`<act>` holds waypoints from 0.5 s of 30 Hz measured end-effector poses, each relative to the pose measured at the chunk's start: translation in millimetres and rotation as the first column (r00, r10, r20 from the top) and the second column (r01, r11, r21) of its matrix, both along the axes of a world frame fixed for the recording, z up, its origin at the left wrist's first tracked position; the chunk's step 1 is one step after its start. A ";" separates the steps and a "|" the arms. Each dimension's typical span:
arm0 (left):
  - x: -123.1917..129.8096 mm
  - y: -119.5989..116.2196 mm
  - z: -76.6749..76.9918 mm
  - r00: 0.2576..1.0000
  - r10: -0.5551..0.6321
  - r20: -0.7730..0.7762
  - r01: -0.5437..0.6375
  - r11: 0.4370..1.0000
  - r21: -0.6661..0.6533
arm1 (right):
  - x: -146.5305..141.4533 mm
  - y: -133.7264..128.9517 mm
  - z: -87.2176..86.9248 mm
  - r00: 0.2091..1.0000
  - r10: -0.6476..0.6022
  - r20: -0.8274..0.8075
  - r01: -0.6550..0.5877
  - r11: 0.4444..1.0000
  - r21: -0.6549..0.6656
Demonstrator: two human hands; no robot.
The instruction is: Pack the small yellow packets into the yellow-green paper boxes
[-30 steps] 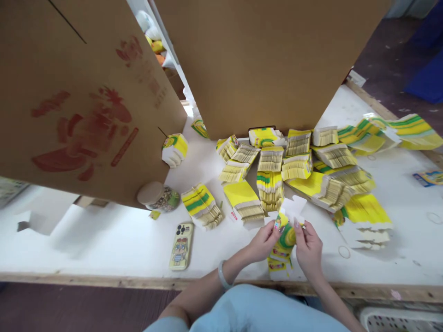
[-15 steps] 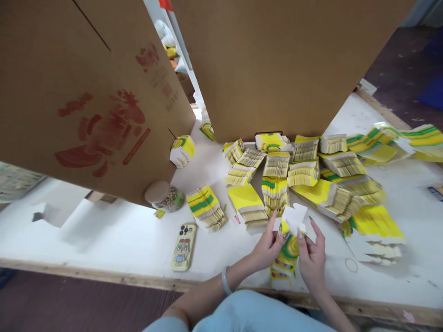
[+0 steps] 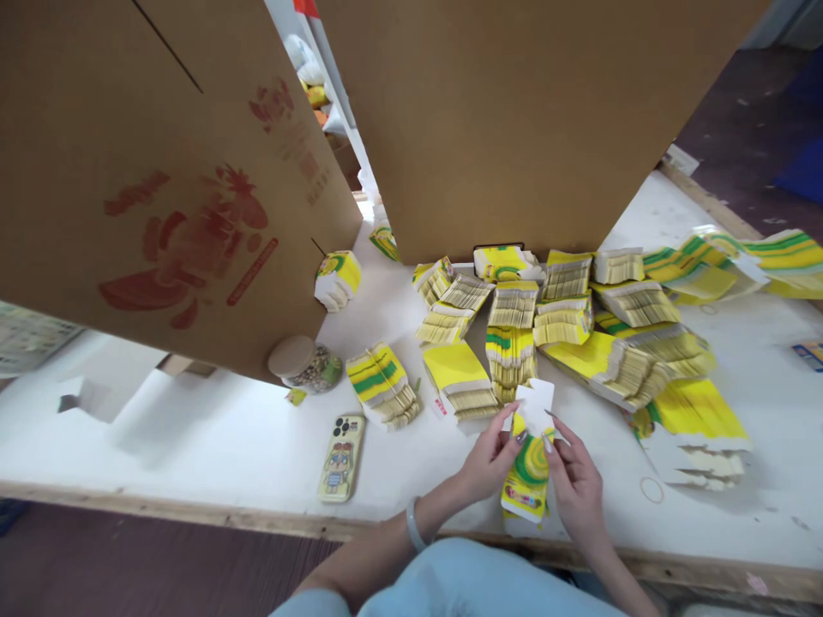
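Note:
Between my two hands is a small yellow and green printed carton (image 3: pixel 532 458) with white flaps at its top end. My left hand (image 3: pixel 492 458) pinches its left edge, thumb on the printed face. On the opposite edge, my right hand (image 3: pixel 574 471) grips it with thumb in front and fingers behind. More yellow printed card shows beneath the carton's lower end, near the table's front edge. Just beyond my hands lie bundles of flat yellow cartons (image 3: pixel 459 373), some fanned out in rows.
Large cardboard boxes (image 3: pixel 501 128) stand along the back and left. A phone in a cartoon case (image 3: pixel 340 458) lies left of my hands, with a lidded jar (image 3: pixel 305 364) behind it. A loose stack of cartons (image 3: pixel 698 424) sits to the right. The white table (image 3: pixel 225 454) has a wooden front edge.
The carton in my hands has come into plainer view, its printed face now showing and its white flaps drawn upright. Both hands have shifted slightly down and left.

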State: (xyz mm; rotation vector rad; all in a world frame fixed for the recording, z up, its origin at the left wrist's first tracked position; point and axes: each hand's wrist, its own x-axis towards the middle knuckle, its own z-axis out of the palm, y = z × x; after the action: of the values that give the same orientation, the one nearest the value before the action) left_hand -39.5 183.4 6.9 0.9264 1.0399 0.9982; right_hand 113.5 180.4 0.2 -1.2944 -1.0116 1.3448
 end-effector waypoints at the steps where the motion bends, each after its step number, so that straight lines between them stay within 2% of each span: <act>1: -1.8 -2.8 0.7 1.000 -0.014 0.006 0.014 1.000 0.001 | 1.9 -1.8 -1.1 1.000 0.008 0.008 -0.008 1.000 -0.008; 8: -10.8 -32.9 3.3 0.994 -0.082 -0.079 0.086 0.995 0.045 | 16.7 -17.4 -8.1 0.987 0.130 0.098 -0.128 0.991 -0.027; 12: -6.3 -36.8 1.0 0.996 -0.015 -0.084 0.017 0.999 0.027 | 15.2 -21.8 -8.5 0.983 0.138 0.124 -0.139 0.990 -0.004; 15: -2.5 -33.2 0.5 0.999 0.029 -0.023 -0.030 0.999 -0.027 | 12.5 -23.0 -10.7 0.994 0.071 0.088 -0.072 0.997 0.008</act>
State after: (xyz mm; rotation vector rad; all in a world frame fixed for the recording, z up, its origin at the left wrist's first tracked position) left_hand -42.1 150.1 7.4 0.9043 1.0865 0.9975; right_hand 126.0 157.4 -10.5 -1.3295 -1.1344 1.3438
